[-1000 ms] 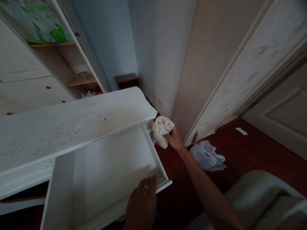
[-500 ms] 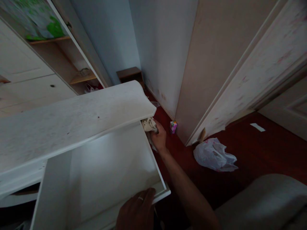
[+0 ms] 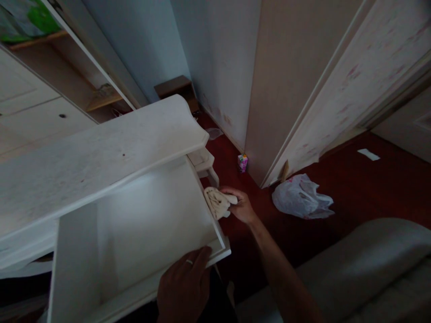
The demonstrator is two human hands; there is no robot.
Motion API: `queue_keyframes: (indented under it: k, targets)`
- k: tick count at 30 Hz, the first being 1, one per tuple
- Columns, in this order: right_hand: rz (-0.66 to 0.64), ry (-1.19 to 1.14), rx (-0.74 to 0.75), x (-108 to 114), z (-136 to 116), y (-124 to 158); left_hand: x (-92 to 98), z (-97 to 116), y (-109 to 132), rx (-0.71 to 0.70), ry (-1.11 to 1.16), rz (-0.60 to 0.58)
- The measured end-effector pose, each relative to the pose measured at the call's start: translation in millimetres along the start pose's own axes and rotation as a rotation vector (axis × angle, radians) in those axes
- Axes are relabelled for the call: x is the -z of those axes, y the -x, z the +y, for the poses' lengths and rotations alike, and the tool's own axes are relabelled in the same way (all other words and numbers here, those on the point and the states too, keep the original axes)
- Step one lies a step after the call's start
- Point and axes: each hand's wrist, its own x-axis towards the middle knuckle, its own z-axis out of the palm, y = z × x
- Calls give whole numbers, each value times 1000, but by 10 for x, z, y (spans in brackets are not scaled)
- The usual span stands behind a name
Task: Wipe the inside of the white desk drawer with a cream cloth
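A white drawer [image 3: 158,224] is pulled far out from under the top of a white dresser [image 3: 111,152]. My left hand [image 3: 185,282], with a ring on one finger, grips the drawer's front edge near its right corner. In my right hand [image 3: 240,206] is a bunched cream cloth [image 3: 217,202], pressed against the outer right side of the drawer. The fingertips behind the cloth are partly hidden. The inside of the drawer shows bare white panels.
A white plastic bag [image 3: 301,197] lies on the dark red floor, near a small pink carton [image 3: 242,163] by the wall. Light upholstery [image 3: 363,264] fills the lower right. A cabinet with shelves [image 3: 104,101] stands at the upper left, a brown nightstand [image 3: 175,87] in the corner.
My right hand has drawn the cloth along the drawer's side, from beside the dresser top toward the drawer front. My left hand stays on the front edge. The view has shifted slightly.
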Motion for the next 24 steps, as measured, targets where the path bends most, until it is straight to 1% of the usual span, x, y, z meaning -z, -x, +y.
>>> queue_keyframes:
  k: [4, 7, 10, 13, 15, 19, 20, 21, 22, 24]
  targets:
    - [-117, -11, 40, 201, -48, 437, 35, 30, -53, 9, 28, 50]
    - [-217, 9, 14, 324, -68, 591, 53, 46, -66, 19, 43, 78]
    - [-285, -17, -30, 418, -24, 581, 62, 60, -68, 30, 50, 82]
    - [-323, 14, -63, 471, 115, 487, 57, 69, -69, 39, 55, 74]
    - [-347, 64, -115, 466, 248, 434, 48, 70, -71, 36, 56, 93]
    - [-478, 99, -245, 365, 488, 400, 26, 66, -75, 21, 63, 160]
    - [-475, 93, -254, 337, 521, 390, 22, 65, -75, 19, 66, 168]
    - [-434, 89, -250, 317, 539, 372, 19, 66, -74, 19, 69, 171]
    - [-356, 90, -235, 309, 541, 343, 17, 68, -73, 19, 70, 175]
    - [-111, 117, -177, 329, 499, 249, 15, 73, -68, 24, 71, 176]
